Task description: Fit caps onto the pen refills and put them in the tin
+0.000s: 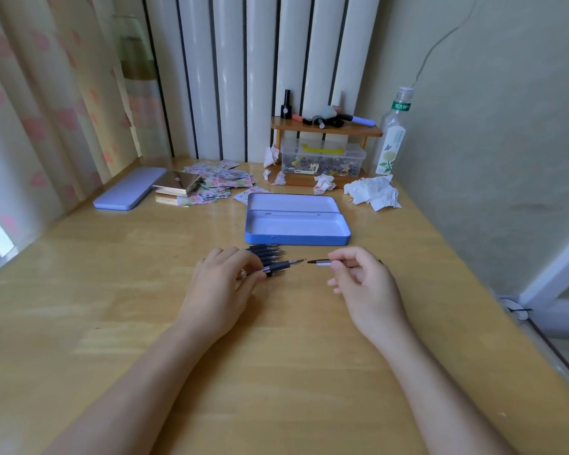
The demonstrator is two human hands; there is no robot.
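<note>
An open blue tin (296,238) lies on the wooden desk with nothing inside, its lid folded back. Just in front of it, several dark pen refills (266,251) lie side by side, tips pointing right. My left hand (220,290) pinches one refill (281,266) with its bare metal tip pointing right. My right hand (365,284) holds a small cap (320,263) between thumb and forefinger, its dark end facing the refill tip. A small gap separates cap and tip.
A closed lilac tin (128,190), a gold compact (178,183) and scattered floral packets (224,178) lie at the back left. Crumpled tissues (373,192), a small wooden shelf with a clear box (322,159) and a bottle (391,139) stand at the back right.
</note>
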